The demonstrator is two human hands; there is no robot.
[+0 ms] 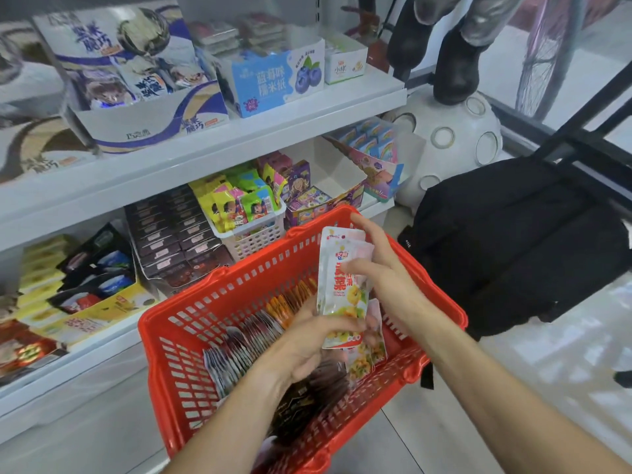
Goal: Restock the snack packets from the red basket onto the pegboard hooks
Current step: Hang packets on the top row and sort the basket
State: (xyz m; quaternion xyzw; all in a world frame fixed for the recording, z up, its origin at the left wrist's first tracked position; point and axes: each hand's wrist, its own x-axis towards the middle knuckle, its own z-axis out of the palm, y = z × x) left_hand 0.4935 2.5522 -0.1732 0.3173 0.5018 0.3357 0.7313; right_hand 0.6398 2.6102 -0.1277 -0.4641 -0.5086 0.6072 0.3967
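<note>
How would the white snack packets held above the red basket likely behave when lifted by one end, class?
The white snack packets stand upright though the left hand grips only their bottoms, so they are probably fairly stiff and light. Their glossy film probably lets them slide over each other; the right hand steadies them.

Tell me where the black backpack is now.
In the head view the black backpack lies on the right, just beyond the red basket, below the white ball with round holes.
</note>
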